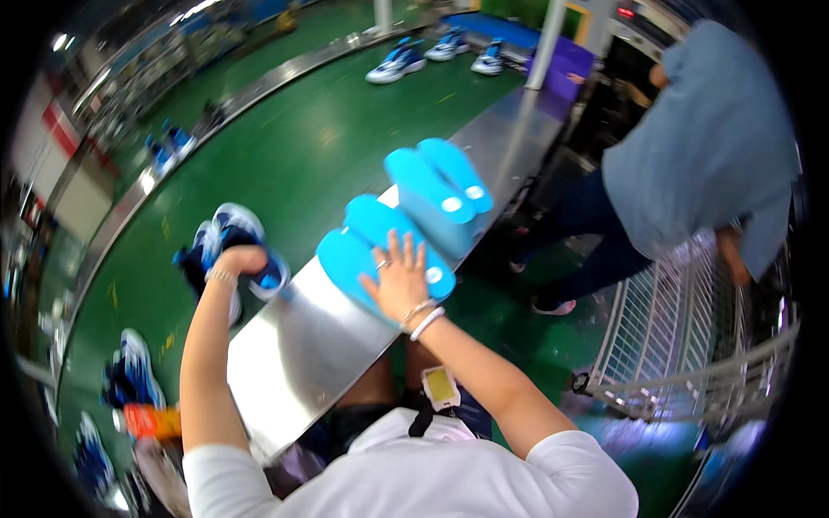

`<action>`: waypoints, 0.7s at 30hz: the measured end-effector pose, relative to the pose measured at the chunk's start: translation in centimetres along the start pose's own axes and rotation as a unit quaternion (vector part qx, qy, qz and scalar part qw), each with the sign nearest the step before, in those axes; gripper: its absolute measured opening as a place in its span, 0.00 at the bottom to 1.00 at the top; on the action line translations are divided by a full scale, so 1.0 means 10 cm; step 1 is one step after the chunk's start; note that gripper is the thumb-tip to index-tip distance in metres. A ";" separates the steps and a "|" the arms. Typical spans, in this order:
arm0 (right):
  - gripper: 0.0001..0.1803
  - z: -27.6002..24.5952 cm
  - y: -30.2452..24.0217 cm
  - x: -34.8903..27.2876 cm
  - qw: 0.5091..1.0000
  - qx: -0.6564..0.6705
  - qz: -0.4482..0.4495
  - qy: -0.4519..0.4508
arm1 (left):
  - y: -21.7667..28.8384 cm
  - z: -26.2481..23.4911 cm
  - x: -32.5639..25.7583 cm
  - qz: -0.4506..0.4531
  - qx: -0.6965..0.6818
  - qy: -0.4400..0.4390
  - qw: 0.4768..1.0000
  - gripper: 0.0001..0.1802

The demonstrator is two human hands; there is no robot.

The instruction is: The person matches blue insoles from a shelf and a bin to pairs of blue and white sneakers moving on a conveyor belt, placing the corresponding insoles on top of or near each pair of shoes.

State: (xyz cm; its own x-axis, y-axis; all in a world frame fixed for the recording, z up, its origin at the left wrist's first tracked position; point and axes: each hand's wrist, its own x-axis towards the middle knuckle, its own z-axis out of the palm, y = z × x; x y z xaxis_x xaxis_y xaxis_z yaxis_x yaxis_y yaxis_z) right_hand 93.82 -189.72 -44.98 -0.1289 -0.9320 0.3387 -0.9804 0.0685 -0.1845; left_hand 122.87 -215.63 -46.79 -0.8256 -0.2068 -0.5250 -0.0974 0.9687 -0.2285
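Note:
My right hand (401,278) rests with fingers spread on a stack of bright blue insoles (380,220) lying on the metal bench. A ring, bracelets and a white band show on that hand and wrist. Just beyond it stands another stack of blue insoles (423,177), with small white marks at the heel ends. To the left, my left hand (243,259) is at a pair of blue and white sneakers (237,220) on the green surface. Its fingers are hidden and blurred, so whether it grips a sneaker does not show.
The metal bench (276,363) runs diagonally before me. More sneakers (397,62) stand on the far green surface (319,129); others (136,367) sit at lower left near an orange bottle (151,421). On the right are a person in grey-blue (699,147) and a wire cart (665,319).

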 end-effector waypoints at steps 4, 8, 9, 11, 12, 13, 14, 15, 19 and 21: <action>0.29 0.00 0.06 0.01 1.000 -0.018 0.001 -0.005 | 0.76 -0.47 0.05 -0.470 -0.158 0.306 0.813 0.09; 0.29 -0.03 0.09 0.00 1.000 -0.012 0.016 -0.009 | 1.52 -0.64 -0.09 -0.581 -0.159 0.503 0.620 0.17; 0.29 -0.01 0.06 0.00 1.000 -0.012 0.008 -0.011 | 1.69 -0.52 -0.09 -0.560 -0.268 0.530 0.577 0.18; 0.30 0.00 0.04 -0.01 1.000 -0.017 0.002 -0.013 | 1.90 -0.46 -0.09 -0.517 -0.383 0.561 0.521 0.19; 0.30 0.00 0.04 -0.01 1.000 -0.019 0.000 -0.013 | 1.97 -0.50 -0.11 -0.522 -0.379 0.563 0.516 0.17; 0.30 0.00 0.04 0.00 1.000 -0.022 0.001 -0.013 | 2.03 -0.51 -0.10 -0.520 -0.379 0.567 0.515 0.15; 0.30 0.01 0.03 0.00 1.000 -0.023 -0.002 -0.014 | 2.09 -0.50 -0.09 -0.518 -0.380 0.569 0.513 0.14; 0.30 0.02 0.03 0.00 1.000 -0.025 -0.004 -0.014 | 2.14 -0.49 -0.05 -0.515 -0.363 0.587 0.509 0.13; 0.30 0.04 0.04 -0.01 0.999 -0.031 -0.006 -0.019 | 2.22 -0.50 -0.06 -0.544 -0.352 0.574 0.501 0.12; 0.30 0.03 0.05 0.00 0.999 -0.035 -0.003 -0.021 | 2.18 -0.41 -0.06 -0.537 -0.370 0.587 0.480 0.13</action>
State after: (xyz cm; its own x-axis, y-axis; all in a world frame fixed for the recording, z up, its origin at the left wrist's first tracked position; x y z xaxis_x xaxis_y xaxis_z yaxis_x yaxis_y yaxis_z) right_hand 93.40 -189.80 -45.39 -0.1176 -0.9464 0.3008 -0.9895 0.0860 -0.1164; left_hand 119.00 -193.83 -48.08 0.2195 -0.8421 0.4927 -0.6292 0.2638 0.7312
